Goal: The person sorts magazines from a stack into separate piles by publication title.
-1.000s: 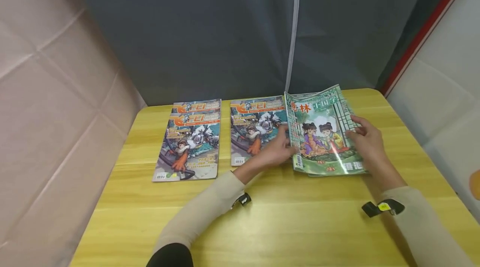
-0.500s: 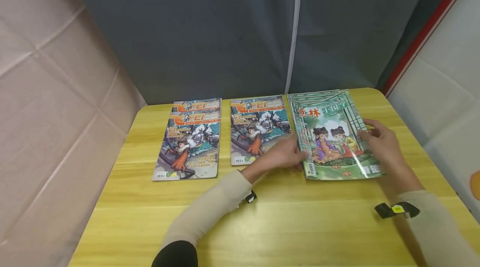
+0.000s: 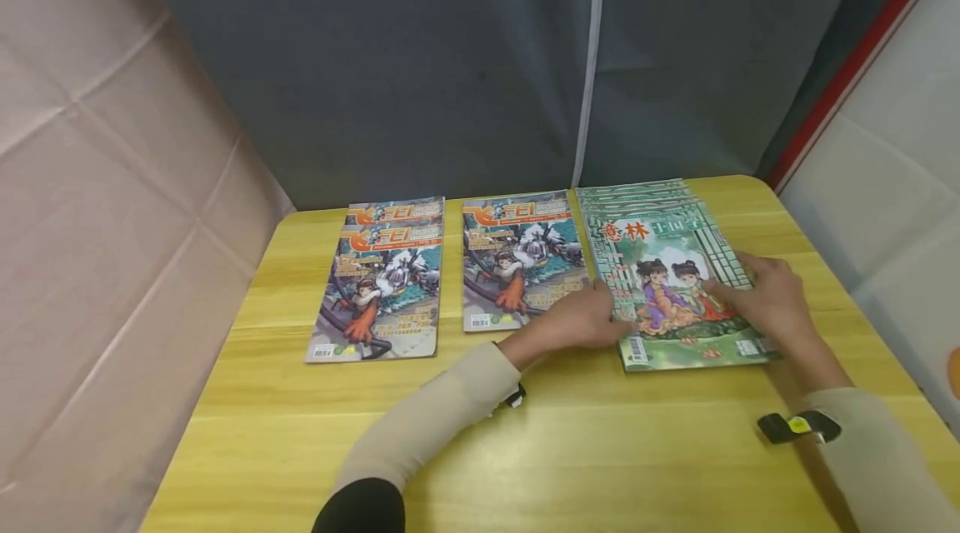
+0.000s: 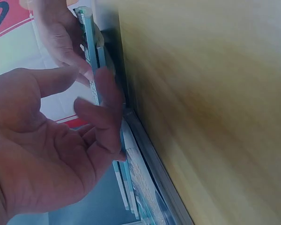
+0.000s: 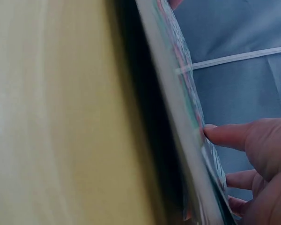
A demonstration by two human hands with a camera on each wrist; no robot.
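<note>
A dark grey curtain (image 3: 420, 83) hangs behind the yellow bench (image 3: 360, 441). At its right, the green magazine (image 3: 678, 290) lies upon other green magazines (image 3: 633, 193). It has just slid rightward and nearer to the person, so the strips beneath appear in steps; I judge the overlap is being adjusted. The left hand (image 3: 581, 319) and right hand (image 3: 771, 296) grip its opposite edges, fingers curled.

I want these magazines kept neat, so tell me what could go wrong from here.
The top green magazine sits nearer the person than the green magazines beneath, whose top edges show fanned out, so an uneven push from the left hand or right hand might skew the pile.

In the head view, the left hand also overlaps the lower right corner of the middle FEI magazine, so drawing it back that way could nudge that magazine askew.
</note>
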